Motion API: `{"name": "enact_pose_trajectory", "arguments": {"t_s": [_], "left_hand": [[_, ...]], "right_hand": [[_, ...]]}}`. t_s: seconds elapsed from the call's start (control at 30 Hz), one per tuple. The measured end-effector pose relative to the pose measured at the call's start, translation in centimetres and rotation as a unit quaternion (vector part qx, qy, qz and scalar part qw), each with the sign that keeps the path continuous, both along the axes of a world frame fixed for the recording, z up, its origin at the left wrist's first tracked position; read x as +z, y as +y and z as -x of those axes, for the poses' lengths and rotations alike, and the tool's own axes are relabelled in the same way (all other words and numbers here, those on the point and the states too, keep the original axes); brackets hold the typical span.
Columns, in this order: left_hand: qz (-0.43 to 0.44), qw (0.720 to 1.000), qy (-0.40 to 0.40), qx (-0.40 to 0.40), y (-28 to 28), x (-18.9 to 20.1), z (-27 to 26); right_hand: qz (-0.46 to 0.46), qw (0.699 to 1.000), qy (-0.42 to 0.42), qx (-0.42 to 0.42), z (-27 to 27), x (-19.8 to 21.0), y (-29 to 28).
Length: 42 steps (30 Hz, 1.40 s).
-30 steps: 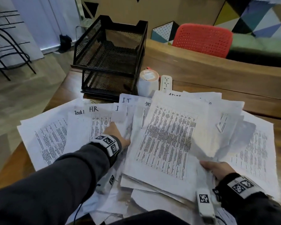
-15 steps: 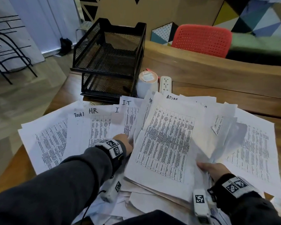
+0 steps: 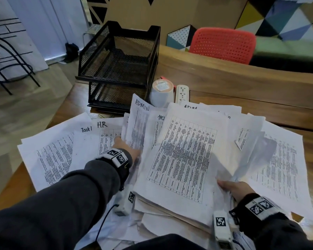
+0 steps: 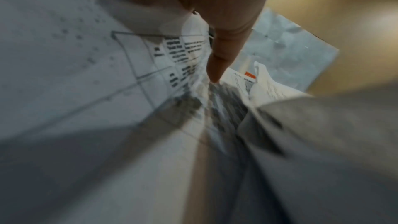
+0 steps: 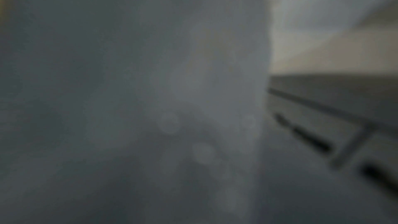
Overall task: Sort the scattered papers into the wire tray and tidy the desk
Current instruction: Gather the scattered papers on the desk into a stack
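Printed sheets (image 3: 49,156) lie scattered over the wooden desk (image 3: 242,91), some marked HR and Task 1. My left hand (image 3: 124,147) pinches the lower edge of a sheet headed ADMIN (image 3: 138,123), which stands tilted up out of the pile. In the left wrist view one finger (image 4: 224,45) runs along the crumpled paper (image 4: 133,67). My right hand (image 3: 230,188) grips the right edge of a thick stack of papers (image 3: 181,159), thumb on top, lifting it off the pile. The right wrist view is blurred grey paper. The black two-tier wire tray (image 3: 119,65) stands empty behind the papers.
A white cup (image 3: 162,94) stands upside down next to a white power strip (image 3: 182,92), just right of the tray. A red chair (image 3: 222,45) sits beyond the desk's raised back ledge. The desk's left edge drops to the floor.
My left hand has pulled the ADMIN sheet up and forward out of the pile. The stack in my right hand has tilted up a little more.
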<state>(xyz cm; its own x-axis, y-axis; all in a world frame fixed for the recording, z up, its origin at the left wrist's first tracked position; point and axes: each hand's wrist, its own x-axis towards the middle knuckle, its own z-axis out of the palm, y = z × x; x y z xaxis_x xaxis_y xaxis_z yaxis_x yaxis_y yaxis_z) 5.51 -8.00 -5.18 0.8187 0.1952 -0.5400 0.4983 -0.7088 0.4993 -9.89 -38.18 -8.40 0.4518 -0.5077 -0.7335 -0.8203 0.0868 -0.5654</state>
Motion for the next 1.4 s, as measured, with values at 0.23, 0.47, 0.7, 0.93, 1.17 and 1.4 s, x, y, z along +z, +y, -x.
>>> {"name": "enact_pose_trajectory", "arguments": {"t_s": [0.23, 0.47, 0.7, 0.93, 1.17, 1.4], "left_hand": [[0.029, 0.994, -0.052, -0.093, 1.0, 3.1, 0.6], [0.223, 0.956, -0.19, -0.031, 3.2, 8.6, -0.1], [0.36, 0.928, -0.076, -0.05, 2.9, 9.8, 1.7], [0.348, 0.936, -0.047, 0.034, 4.1, 6.5, 3.6], [0.425, 0.901, 0.031, 0.075, 4.1, 5.3, 4.2], [0.135, 0.989, 0.058, -0.007, 3.2, 1.4, 4.2]], "right_hand": [[-0.071, 0.997, -0.015, -0.019, 0.0, 0.0, -0.7], [-0.173, 0.975, -0.132, -0.039, -1.6, 2.9, 0.2], [-0.228, 0.954, -0.191, -0.046, -5.8, 5.8, 3.6], [-0.22, 0.959, -0.178, -0.018, -5.7, 6.2, 5.5], [-0.041, 0.993, -0.094, 0.062, -6.1, 4.9, 6.2], [0.015, 0.993, -0.034, 0.111, -5.9, 3.4, 7.2]]}}
